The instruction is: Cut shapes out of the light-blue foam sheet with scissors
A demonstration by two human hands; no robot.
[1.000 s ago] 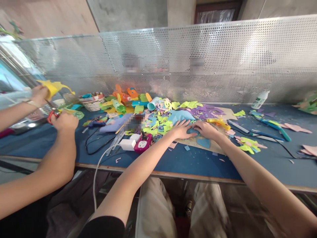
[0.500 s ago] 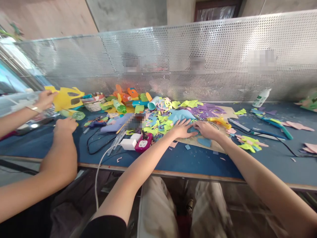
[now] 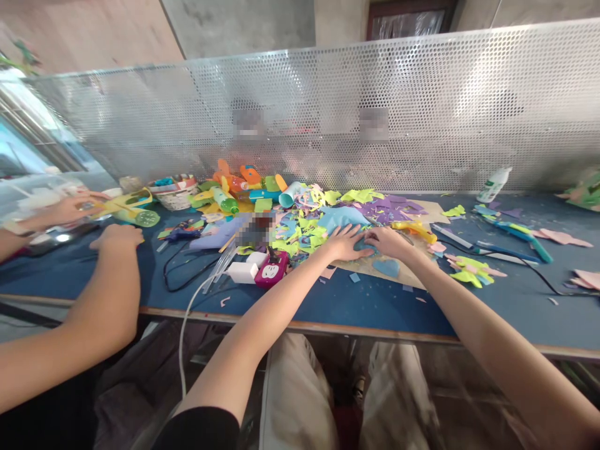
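Observation:
My left hand (image 3: 347, 244) lies with its fingers spread over a light blue sheet (image 3: 344, 217), pressing it down on the brown board. Right beside it, my right hand (image 3: 385, 241) has its fingers bent together in a pinch at the edge of the blue material. What sits between those fingertips is hidden. Yellow-green paper scraps (image 3: 309, 234) crowd the left hand's far side. A yellow piece (image 3: 415, 230) lies just beyond the right wrist, and a loose blue piece (image 3: 387, 268) rests on the board (image 3: 407, 272) closer to me.
A magenta power strip (image 3: 272, 270) with white plugs and a cable is left of my forearm. To the right lie a glue bottle (image 3: 494, 185) and a teal tool (image 3: 534, 240). A co-worker's hands (image 3: 117, 237) handle a yellow bottle craft (image 3: 134, 209) at far left.
The co-worker's raised yellow cut-out has come down toward the table, and their hands have shifted left. My right fingers have moved slightly; my left hand stays in place.

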